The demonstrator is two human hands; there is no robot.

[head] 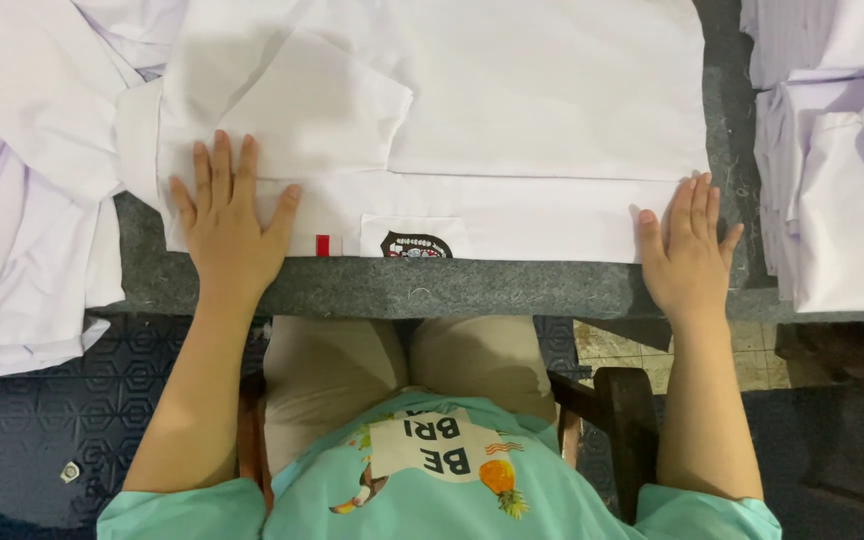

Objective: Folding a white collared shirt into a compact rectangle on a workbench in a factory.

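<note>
A white shirt (512, 110) lies flat on a grey felt-covered table (432, 290), folded along its near edge, with a small pocket bearing a dark badge (415, 245) and a red-and-white tag (322, 244). My left hand (227, 215) presses palm-down on the shirt's near left part, fingers spread, just below a folded sleeve (312, 110). My right hand (687, 245) rests flat at the shirt's near right corner, fingers apart, partly on the cloth and partly on the table. Neither hand grips anything.
A heap of loose white garments (22, 200) hangs over the table's left end. A stack of folded white shirts (832, 170) stands at the right. Below the table edge are my knees, a wooden chair arm (622, 410) and a dark patterned floor (42, 420).
</note>
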